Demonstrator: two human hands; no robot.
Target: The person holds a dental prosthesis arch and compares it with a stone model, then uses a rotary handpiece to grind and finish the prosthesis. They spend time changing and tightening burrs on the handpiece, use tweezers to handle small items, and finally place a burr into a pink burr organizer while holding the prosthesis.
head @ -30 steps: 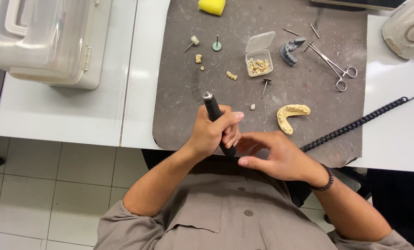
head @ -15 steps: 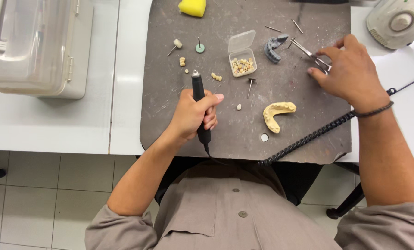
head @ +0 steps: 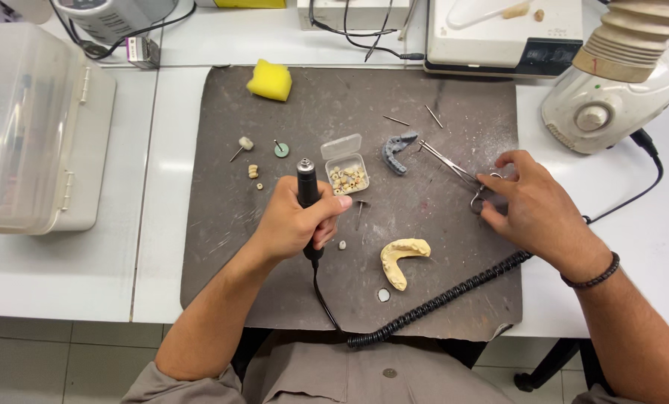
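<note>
My left hand is wrapped tight around a black pen-shaped rotary handpiece, tip pointing away from me, with its black coiled cord trailing off the near edge of the dark grey work mat. My right hand lies half open on the right part of the mat, its fingertips touching the ring handles of slim steel forceps without gripping them. Just right of the handpiece sits a small clear plastic box of tooth pieces, and beyond that a grey dental tray. A pale yellow plaster jaw cast lies nearer me than the box, and a yellow sponge rests at the mat's far left corner.
</note>
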